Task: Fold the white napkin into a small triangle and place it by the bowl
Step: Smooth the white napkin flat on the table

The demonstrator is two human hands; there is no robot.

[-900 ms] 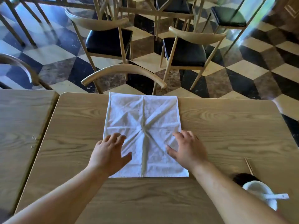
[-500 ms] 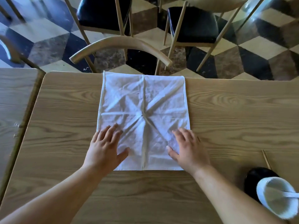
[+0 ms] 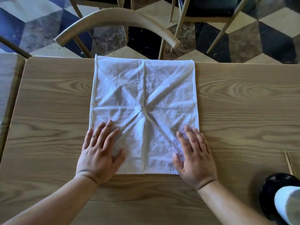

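One white napkin [image 3: 144,111], spread flat, unfolded, creased in a star pattern, far edge at the far rim of the wooden surface [image 3: 243,98]. Two hands on it: left hand [image 3: 100,153] flat on near-left corner, right hand [image 3: 194,158] flat on near-right corner; fingers [image 3: 107,130] extended, released, grasping nothing. One dark bowl [image 3: 274,189] at near-right edge, white object in it. Chopsticks [image 3: 289,163] just beyond the bowl. One curved chair back [image 3: 116,17] across the surface; checkered floor [image 3: 267,30] beyond.

Creased white cloth napkin [image 3: 144,111] on a matt, grained wooden table [image 3: 243,103]; glossy black bowl [image 3: 274,189].
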